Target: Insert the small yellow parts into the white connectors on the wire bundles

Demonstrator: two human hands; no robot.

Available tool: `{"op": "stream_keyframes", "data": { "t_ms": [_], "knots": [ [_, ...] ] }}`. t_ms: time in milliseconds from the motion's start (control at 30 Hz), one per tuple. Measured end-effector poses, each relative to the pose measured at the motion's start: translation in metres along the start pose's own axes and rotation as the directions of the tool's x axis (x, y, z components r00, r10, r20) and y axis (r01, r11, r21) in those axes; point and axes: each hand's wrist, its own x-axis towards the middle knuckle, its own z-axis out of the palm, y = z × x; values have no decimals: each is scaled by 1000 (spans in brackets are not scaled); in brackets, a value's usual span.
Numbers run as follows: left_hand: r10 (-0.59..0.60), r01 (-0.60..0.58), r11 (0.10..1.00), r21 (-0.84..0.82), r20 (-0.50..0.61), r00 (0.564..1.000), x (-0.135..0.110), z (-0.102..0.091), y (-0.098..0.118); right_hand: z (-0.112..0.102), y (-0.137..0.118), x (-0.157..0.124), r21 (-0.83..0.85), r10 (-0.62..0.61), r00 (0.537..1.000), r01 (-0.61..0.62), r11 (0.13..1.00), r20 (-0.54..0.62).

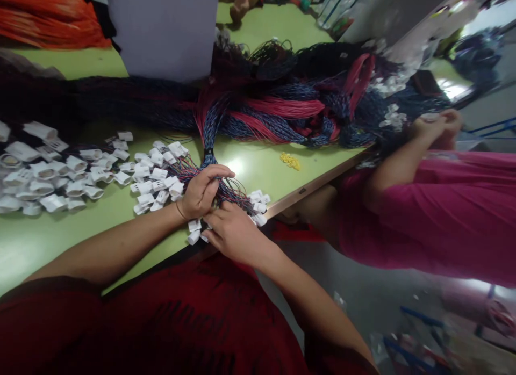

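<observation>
A bundle of thin wires, twisted blue-black with red, comes toward me over the table and is bound by a dark tie. Past the tie its wire ends fan out to white plastic connectors. My left hand lies over the fanned wires, fingers curled around part of them. Close in front, my right hand is bent with its fingertips at wires and connectors by the table edge. What exactly the right fingertips pinch is hidden. A few connectors hang below and between the hands.
More white connectors are heaped at left. Long wire bundles lie across the green table, with small yellow pieces nearby. A grey-white panel stands behind. At right, a co-worker in a pink top works beside the table corner.
</observation>
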Motion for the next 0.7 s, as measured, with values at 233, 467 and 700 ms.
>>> {"op": "stream_keyframes", "data": {
  "t_ms": [233, 467, 700],
  "knots": [
    [-54, -112, 951, 287, 513, 856, 9, -5, 3, -16, 19, -40, 101, -109, 976, 130, 986, -191],
    [-202, -232, 838, 494, 676, 709, 10, 15, 21, -14, 61, -81, 496, 540, 555, -245, 833, -633],
    [-283, -110, 826, 552, 575, 768, 15, 39, 25, 14, 82, -57, 745, 710, 556, -223, 628, -432]
  ]
}}
